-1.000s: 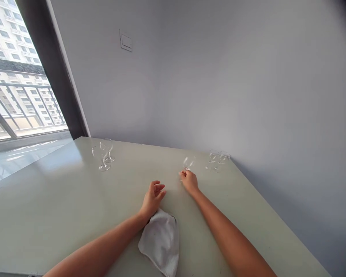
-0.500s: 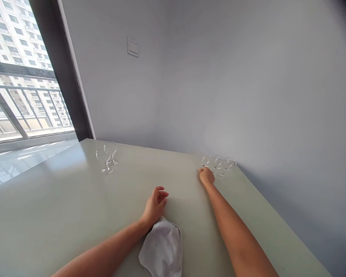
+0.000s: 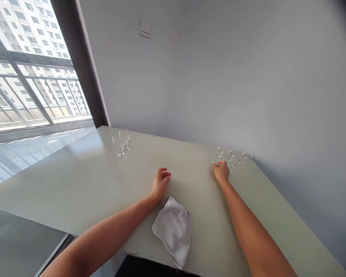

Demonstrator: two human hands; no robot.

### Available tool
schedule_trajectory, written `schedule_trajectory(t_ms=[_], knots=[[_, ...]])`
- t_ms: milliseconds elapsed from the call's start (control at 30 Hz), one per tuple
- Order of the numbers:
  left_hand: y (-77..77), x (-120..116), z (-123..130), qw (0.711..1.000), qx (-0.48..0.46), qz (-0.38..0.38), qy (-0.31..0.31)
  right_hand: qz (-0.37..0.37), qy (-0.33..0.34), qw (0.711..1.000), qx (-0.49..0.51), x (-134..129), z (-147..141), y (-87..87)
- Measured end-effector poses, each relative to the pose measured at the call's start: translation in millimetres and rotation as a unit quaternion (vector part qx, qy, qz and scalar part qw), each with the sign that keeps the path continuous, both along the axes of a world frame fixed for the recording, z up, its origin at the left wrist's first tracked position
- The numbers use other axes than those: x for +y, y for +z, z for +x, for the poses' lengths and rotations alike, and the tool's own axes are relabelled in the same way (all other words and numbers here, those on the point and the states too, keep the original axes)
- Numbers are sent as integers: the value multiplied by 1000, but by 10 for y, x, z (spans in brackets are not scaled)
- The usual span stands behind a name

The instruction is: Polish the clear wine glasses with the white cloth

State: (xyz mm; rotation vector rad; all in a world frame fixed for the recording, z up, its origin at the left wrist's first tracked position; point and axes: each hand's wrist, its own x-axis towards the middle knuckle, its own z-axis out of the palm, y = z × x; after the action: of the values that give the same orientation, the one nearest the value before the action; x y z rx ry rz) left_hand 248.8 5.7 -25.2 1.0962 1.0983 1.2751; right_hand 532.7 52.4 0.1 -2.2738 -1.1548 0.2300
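Note:
My right hand [image 3: 222, 171] reaches to the far right of the table, fingers curled at the stem and foot of a clear stemmed glass [image 3: 220, 151]. The fingertips are small in view, so the exact grip is hard to see. Two more stemmed glasses, one in the middle [image 3: 233, 153] and one at the table's edge [image 3: 247, 154], stand close beside it. Over the middle of the table, my left hand [image 3: 160, 182] is open and holds nothing, its fingers loosely bent. A white cloth [image 3: 174, 231] lies crumpled just below that wrist.
At the far left stand two stemmed glasses, one in front [image 3: 122, 148] and one behind [image 3: 126, 138]. The pale tabletop [image 3: 103, 196] meets a grey wall [image 3: 233, 77] at the back. A window with a railing [image 3: 40, 92] is on the left.
The view has tilted down, bringing the table's near edge into sight. My right hand sits slightly lower against the glass. My left hand stays near the cloth.

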Motion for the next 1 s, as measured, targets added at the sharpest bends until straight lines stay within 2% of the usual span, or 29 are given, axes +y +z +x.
schedule_trajectory(t_ms=[67,167,233,267,333,367,433,533,667,733,900,1000], knots=[[10,89,-78,998,-14,-8,65,16,45,999,7,-179,-209,78],[73,236,-270,980,-17,-18,196,28,188,981,29,-569,-709,221],[133,332,-447,958,-6,-31,284,5,380,923,67,-902,-1086,305],[162,378,-545,947,0,-36,320,-14,451,890,61,-1071,-1257,335],[211,472,-748,927,12,-42,373,-40,533,845,13,-1365,-1531,362],[229,524,-847,919,18,-43,391,-50,554,831,-18,-1474,-1628,358],[252,646,-1033,904,35,-45,424,-60,565,820,-73,-1605,-1749,323],[255,877,-1270,891,64,-59,445,-56,545,829,-113,-1632,-1808,223],[209,1174,-1486,899,90,-99,417,1,516,854,-57,-1570,-1798,60],[178,1274,-1545,907,103,-97,397,21,515,856,-36,-1552,-1793,-2],[133,1368,-1604,920,140,-63,360,23,508,859,-63,-1554,-1829,-38],[140,1344,-1611,924,160,-50,344,27,493,869,2,-1524,-1828,-1]])
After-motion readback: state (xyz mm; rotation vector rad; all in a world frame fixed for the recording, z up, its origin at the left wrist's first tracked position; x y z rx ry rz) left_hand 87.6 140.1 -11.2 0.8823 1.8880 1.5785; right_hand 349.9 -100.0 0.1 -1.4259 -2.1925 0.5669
